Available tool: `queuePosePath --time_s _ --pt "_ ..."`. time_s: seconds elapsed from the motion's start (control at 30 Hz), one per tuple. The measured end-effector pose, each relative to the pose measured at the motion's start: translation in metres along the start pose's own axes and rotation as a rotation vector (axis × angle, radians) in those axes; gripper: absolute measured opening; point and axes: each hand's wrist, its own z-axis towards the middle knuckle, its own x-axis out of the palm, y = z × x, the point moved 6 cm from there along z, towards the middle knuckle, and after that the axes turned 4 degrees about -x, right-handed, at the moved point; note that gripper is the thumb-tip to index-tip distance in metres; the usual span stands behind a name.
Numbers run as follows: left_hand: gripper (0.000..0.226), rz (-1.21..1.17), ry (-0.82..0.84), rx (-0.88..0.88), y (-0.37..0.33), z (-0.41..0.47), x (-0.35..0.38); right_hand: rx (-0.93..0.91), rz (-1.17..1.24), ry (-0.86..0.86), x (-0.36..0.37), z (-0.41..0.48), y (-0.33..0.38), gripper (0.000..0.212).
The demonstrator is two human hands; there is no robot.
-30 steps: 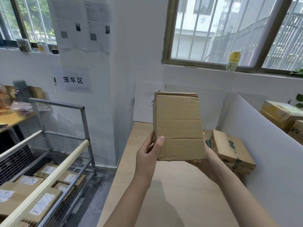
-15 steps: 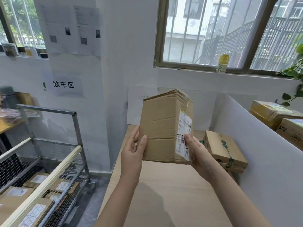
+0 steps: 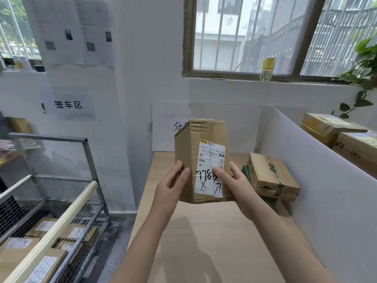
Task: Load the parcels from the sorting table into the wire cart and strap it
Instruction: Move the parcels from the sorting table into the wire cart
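Turned label-forward since earlier: brown cardboard parcel [image 3: 202, 162], clasped between both hands [image 3: 204, 186]. Best lowered flat into grey wire cart [image 3: 61, 203].

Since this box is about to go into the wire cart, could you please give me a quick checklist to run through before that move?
1. Grip: left hand and right hand both hold the cardboard parcel on opposite sides: ok.
2. Parcel clear of the sorting table: lifted above it: ok.
3. Shipping label legible: faces the camera, handwriting visible: ok.
4. Parcel closed: its upper end looks crumpled; seal: cannot tell.
5. Room in the wire cart: boxes already lie at the bottom, open space above them: ok.
6. Table emptied: a taped parcel remains by the partition: not ok.
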Motion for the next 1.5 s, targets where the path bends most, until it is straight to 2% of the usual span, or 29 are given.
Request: queuePosePath --time_s 0.13,0.4,0.57,0.7,0.83,0.93,1.17,1.4,1.5 --pt "0.077 -0.04 0.015 0.013 -0.009 -0.008 0.009 -0.048 -0.051 -0.015 -0.002 -0.008 0.013 0.036" --pt "0.063 -0.118 0.082 0.06 -0.037 -0.028 0.056 -0.098 -0.039 -0.084 -0.038 -0.039 0.04 0.028" --pt "0.028 -0.148 0.095 0.068 -0.048 -0.053 0.085 -0.103 -0.033 -0.077 -0.055 -0.062 0.053 0.025" --pt "0.034 -0.144 0.066 0.034 -0.046 -0.075 0.081 -0.068 -0.015 -0.048 -0.05 -0.075 0.042 0.028" --pt "0.037 -0.144 -0.032 -0.02 -0.026 -0.097 0.057 -0.022 -0.046 -0.009 -0.034 -0.081 0.017 0.025" --pt "0.034 -0.132 -0.13 -0.075 -0.002 -0.118 0.026 0.002 -0.101 0.078 -0.006 -0.082 -0.014 0.017" --pt "0.036 -0.162 -0.376 -0.213 0.034 -0.168 -0.079 0.096 -0.099 0.271 0.106 -0.098 -0.064 0.019" --pt "0.034 -0.217 -0.584 -0.192 0.034 -0.202 -0.23 0.089 -0.094 0.497 0.276 -0.09 -0.072 0.024" --pt "0.029 -0.232 -0.643 -0.188 0.039 -0.214 -0.305 0.114 -0.109 0.54 0.357 -0.092 -0.092 0.031"
